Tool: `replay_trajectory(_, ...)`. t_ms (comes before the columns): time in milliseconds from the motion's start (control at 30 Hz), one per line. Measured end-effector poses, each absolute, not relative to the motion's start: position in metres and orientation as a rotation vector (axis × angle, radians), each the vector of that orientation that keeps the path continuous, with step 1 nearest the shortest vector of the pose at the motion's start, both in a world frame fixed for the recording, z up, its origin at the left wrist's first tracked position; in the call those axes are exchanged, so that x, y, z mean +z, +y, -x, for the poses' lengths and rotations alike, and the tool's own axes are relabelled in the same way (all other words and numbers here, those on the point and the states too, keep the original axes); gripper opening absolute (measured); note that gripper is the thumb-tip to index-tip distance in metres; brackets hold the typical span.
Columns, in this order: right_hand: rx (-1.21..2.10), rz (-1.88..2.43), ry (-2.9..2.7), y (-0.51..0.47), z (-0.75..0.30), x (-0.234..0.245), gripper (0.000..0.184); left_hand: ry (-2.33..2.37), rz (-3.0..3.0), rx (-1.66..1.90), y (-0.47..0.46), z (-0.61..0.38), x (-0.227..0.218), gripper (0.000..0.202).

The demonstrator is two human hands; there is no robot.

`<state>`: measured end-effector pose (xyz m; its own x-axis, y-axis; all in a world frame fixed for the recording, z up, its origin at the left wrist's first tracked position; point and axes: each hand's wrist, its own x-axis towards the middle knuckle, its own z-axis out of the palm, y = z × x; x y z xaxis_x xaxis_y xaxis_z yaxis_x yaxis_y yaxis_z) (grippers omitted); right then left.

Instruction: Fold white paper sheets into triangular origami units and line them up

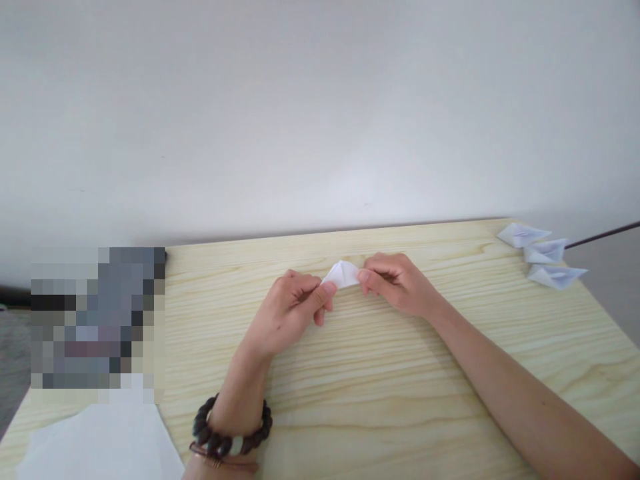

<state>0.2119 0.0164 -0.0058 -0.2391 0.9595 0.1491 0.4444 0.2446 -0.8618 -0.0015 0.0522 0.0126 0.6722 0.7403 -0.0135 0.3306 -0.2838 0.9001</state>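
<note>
Between my two hands is a small folded piece of white paper [343, 274], raised to a peak in its middle. My left hand [295, 307] pinches its left end between thumb and fingers. At the right end, the thumb and forefinger of my right hand [400, 283] grip the paper too. Dark beads and a thin cord circle my left wrist. Three folded white paper boats lie at the table's far right corner: a back one [523, 235], a middle one [546, 251] and a front one [556, 276].
White paper sheets [100, 443] lie at the front left of the pale wooden table [380, 407]. Behind them is a dark, pixelated object [107, 313]. A white wall [320, 120] stands along the back edge. A thin dark rod or cable [605, 235] extends off to the right.
</note>
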Motion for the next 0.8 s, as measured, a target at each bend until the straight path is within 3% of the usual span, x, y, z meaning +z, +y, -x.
replay_trajectory(233, 0.875, 1.288, -1.848, 0.017, -0.212, -0.006, 0.044, 0.885, -1.882, 0.556, 0.051, 0.001, 0.01, 0.046)
replay_trajectory(400, 0.848, 1.287, -1.867, 0.016, -0.211, -0.006, 0.046, 0.884, -1.81, 0.663, 0.049, -0.002, 0.006, 0.022)
replay_trajectory(533, 0.779, 1.233, -1.978, 0.017, -0.209, -0.008, 0.044, 0.934, -1.689, 0.72, 0.048, -0.003, 0.003, 0.029)
replay_trajectory(800, 0.676, 1.202, -2.021, 0.015, -0.206, -0.008, 0.023, 1.0, -1.83, 0.688, 0.049, -0.005, 0.001, 0.013)
